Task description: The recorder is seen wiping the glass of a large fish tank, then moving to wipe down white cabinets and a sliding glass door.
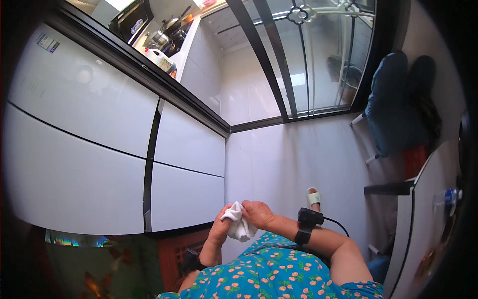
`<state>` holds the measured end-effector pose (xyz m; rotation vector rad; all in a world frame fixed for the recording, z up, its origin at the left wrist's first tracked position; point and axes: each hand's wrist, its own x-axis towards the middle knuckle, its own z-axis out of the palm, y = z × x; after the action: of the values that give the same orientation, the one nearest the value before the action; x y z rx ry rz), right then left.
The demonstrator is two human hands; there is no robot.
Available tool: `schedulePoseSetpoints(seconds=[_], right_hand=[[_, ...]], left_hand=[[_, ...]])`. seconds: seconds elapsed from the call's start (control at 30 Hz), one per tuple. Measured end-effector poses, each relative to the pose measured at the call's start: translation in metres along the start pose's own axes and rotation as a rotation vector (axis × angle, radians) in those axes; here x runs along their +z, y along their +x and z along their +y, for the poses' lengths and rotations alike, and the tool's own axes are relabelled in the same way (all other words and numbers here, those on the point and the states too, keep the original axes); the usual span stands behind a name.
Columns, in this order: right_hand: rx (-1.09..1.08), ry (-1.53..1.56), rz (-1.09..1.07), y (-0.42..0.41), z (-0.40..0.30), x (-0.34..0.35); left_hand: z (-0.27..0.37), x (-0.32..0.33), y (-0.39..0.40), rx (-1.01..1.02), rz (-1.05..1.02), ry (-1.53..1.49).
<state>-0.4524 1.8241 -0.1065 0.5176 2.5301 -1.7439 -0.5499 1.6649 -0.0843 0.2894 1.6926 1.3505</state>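
Observation:
A bunched white cloth (241,226) hangs in front of my body, held between both hands. My left hand (221,225) grips its left side, with the thumb over the folds. The fingers of my right hand (258,214) pinch the cloth's upper right edge. The cloth's lower end droops loose below the hands. Close by on the left stands a white multi-door refrigerator (188,198) with dark trim; the hands are apart from it.
A framed sliding glass door (321,63) stands partly open to a kitchen with a pot (158,39) and a white jug (158,59). To the right are a blue-covered chair (390,108) and a table (429,209) bearing a bottle (450,196). An aquarium (86,261) glows at lower left.

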Motion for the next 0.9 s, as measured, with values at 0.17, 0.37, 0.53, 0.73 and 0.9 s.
schedulePoseSetpoints(seconds=[0.17,0.37,0.53,0.73,0.9], right_hand=[[-0.034,0.035,-0.054,0.026,0.006,-0.071],[-0.152,0.001,-0.181,0.051,0.024,-0.151],[-0.111,0.016,-0.233,0.063,0.039,-0.174],[-0.048,0.032,-0.195,0.076,0.045,-0.172],[-0.032,-0.025,-0.186,0.110,0.042,-0.170]], left_hand=[[0.027,0.042,0.046,0.049,0.100,-0.226],[0.056,0.087,0.098,0.009,0.244,-0.198],[0.055,0.106,0.120,0.005,0.294,-0.278],[0.060,0.104,0.134,-0.015,0.363,-0.337],[0.079,0.088,0.151,0.088,0.331,-0.286]])
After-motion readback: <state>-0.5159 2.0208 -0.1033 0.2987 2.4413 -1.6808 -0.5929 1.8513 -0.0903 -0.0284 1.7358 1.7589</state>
